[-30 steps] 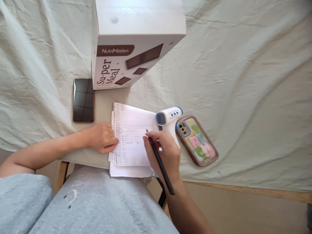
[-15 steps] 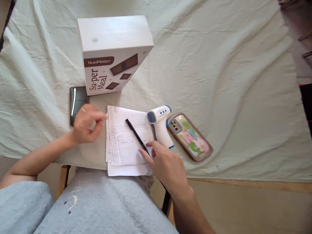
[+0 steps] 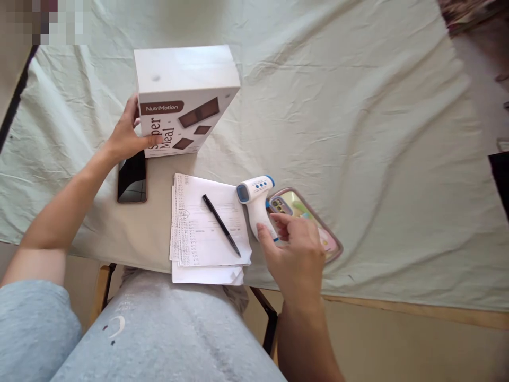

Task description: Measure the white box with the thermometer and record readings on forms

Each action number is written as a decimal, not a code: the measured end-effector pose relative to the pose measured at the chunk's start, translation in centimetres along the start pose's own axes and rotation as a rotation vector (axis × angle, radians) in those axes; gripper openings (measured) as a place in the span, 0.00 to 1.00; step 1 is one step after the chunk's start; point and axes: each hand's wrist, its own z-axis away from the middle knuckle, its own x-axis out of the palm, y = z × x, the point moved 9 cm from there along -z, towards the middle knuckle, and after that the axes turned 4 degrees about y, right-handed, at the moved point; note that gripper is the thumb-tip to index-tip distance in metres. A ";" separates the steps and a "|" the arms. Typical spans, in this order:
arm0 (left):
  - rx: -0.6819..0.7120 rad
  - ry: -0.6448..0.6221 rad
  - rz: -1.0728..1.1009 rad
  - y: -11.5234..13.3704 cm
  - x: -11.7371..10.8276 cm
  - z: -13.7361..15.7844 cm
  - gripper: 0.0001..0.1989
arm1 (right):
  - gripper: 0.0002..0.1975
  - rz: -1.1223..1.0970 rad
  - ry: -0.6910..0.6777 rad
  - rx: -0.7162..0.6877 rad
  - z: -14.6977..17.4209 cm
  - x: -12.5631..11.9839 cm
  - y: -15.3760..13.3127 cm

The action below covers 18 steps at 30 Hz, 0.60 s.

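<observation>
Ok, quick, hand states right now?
Left hand: closed on the left edge of the box, thumb on its front.
Right hand: open, fingers curled, over the thermometer; contact can't be told.

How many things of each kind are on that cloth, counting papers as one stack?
2 phones: black rectangular phone, phone in patterned case
1 white cardboard box
1 slim black pen
1 stack of white printed papers
1 white-and-blue gun-shaped thermometer
Total: 6

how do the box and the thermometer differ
The box stands upright; the thermometer lies on its side. The box is much larger than the thermometer. The box is marked in brown, the thermometer in blue. The left hand grips the box, not the thermometer. Both are mainly white.
</observation>
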 end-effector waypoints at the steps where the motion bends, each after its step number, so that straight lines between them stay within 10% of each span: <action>1: -0.034 -0.068 0.035 -0.2 0.8 -0.3 0.40 | 0.14 -0.005 0.001 -0.001 -0.1 0.3 0.2; 11: -0.278 0.082 0.420 5.5 1.5 4.9 0.23 | 0.28 0.021 -0.111 0.066 -0.3 3.5 2.3; 18: -0.570 0.083 0.551 2.3 3.7 11.0 0.25 | 0.31 0.129 -0.188 0.110 -1.4 4.8 1.6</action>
